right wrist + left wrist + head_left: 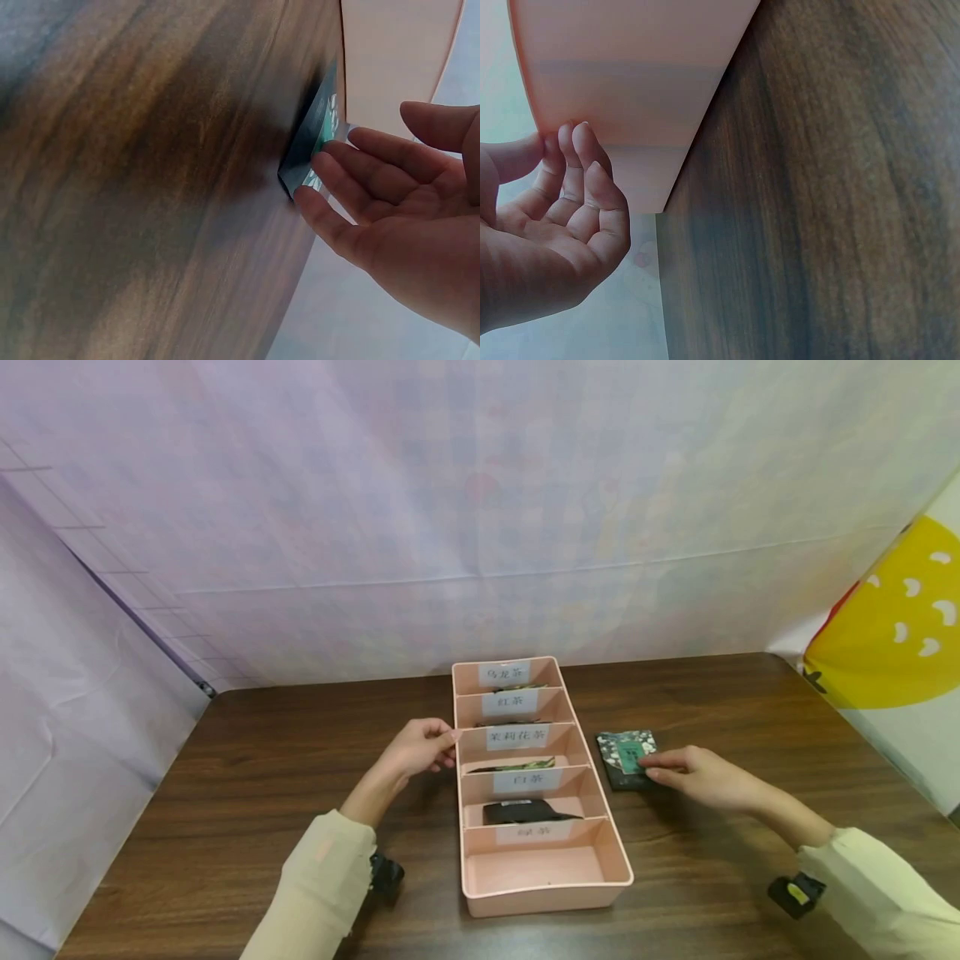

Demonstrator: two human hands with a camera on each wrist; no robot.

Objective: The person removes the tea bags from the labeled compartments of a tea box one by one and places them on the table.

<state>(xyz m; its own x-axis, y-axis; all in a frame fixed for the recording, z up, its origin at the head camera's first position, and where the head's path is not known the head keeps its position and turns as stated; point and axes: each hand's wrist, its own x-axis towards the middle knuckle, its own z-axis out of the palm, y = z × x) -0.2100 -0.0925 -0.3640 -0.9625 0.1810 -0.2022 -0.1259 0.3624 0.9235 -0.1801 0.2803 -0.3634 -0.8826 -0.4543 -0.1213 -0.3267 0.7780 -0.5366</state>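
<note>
A pink divided box [549,900] with labelled compartments stands lengthwise on the table. My left hand [420,748] pinches the box's left rim between thumb and index finger, its other fingers loosely bent by the outer wall, as the left wrist view shows. Right of the box lies a dark tea bag packet [628,762] with a white floral pattern and a green label. Over that packet is my right hand [708,779], fingers extended and fingertips at its surface; its thumb stands apart in the right wrist view. Whether the fingertips press on it is hard to tell.
Inside the box, a black packet [525,812] lies in the second compartment from the front. Green-patterned packets [517,765] and other thin packets stand in compartments farther back. A pale curtain [480,527] hangs behind the brown wooden table [247,793].
</note>
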